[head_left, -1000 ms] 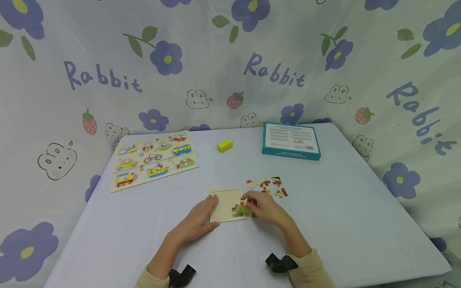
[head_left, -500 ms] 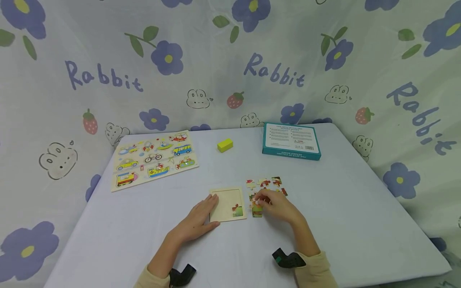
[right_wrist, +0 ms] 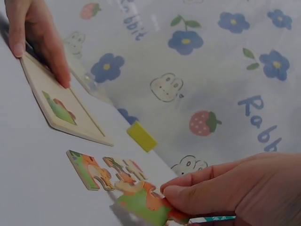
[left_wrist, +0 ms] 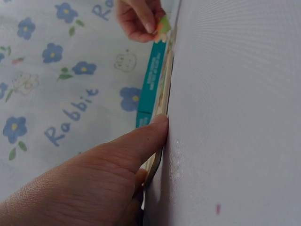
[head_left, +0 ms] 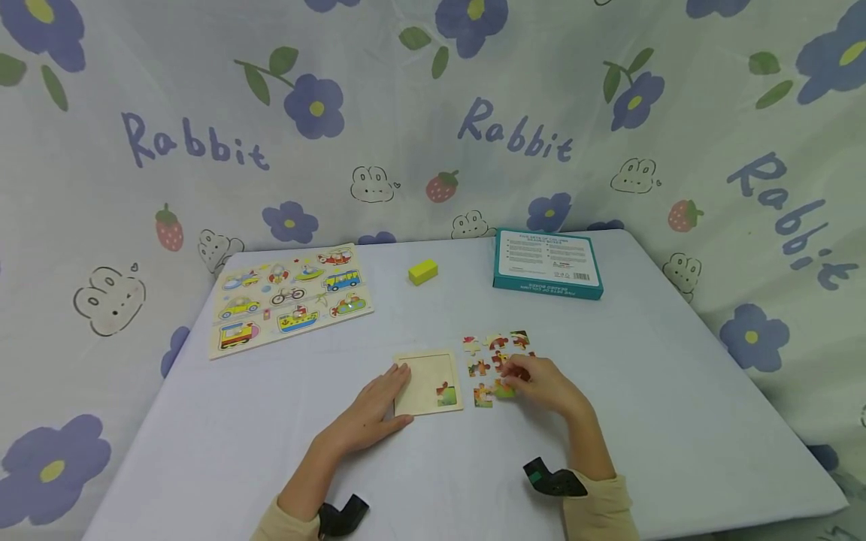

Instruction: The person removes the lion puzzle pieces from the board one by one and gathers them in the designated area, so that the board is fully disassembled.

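Observation:
My left hand (head_left: 370, 409) rests on the left side of a shallow square wooden puzzle tray (head_left: 421, 385), fingers straight and thumb along its near edge. One green and brown jigsaw piece (head_left: 446, 396) lies in the tray's near right corner. To the right, my right hand (head_left: 546, 387) pinches a green and orange jigsaw piece (right_wrist: 141, 203) between thumb and fingers, above the table. Several loose jigsaw pieces (head_left: 479, 368) lie in rough rows beside the tray. Some of them are partly hidden by the right hand.
A yellow block (head_left: 423, 272) sits farther back. Behind to the right lies a teal box (head_left: 548, 264) with a white label. A vehicle peg puzzle board (head_left: 289, 299) occupies the back left. Printed cloth (head_left: 406, 113) hangs behind the white table.
My right hand has moved from the tray's right edge rightward over the loose pieces, with a jigsaw piece between its fingers. The left hand has stayed on the tray.

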`<state>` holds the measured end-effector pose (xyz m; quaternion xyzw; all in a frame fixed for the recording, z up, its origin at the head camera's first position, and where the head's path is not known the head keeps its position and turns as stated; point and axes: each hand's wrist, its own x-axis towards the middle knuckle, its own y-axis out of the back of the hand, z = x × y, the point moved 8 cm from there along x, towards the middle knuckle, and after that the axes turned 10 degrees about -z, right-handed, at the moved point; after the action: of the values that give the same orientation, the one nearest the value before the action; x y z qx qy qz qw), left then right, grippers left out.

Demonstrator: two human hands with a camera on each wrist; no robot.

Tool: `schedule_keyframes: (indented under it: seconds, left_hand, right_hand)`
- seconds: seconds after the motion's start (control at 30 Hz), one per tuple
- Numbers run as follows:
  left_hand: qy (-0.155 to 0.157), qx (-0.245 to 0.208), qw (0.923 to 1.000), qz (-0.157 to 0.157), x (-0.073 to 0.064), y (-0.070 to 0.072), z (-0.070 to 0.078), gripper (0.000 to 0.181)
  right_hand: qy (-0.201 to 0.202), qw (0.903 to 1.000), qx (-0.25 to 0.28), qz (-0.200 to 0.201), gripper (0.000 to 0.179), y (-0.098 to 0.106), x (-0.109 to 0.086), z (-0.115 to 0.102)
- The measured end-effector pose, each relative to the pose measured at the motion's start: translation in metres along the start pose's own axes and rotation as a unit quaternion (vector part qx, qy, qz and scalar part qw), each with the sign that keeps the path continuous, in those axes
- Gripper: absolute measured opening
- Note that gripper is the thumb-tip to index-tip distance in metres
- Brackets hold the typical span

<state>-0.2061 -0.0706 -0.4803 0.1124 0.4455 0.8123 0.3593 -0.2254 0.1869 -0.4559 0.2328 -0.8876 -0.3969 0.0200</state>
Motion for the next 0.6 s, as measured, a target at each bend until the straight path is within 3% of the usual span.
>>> schedule_keyframes:
  seconds: [0.6]
  left_hand:
    - [0.015, 0.005, 0.9999, -0.006, 0.001, -0.001, -0.001, 0.076]
  right_hand:
    - [-0.063, 0.9977, -0.009, 0.021, 0.006, 0.001, 0.0, 0.016]
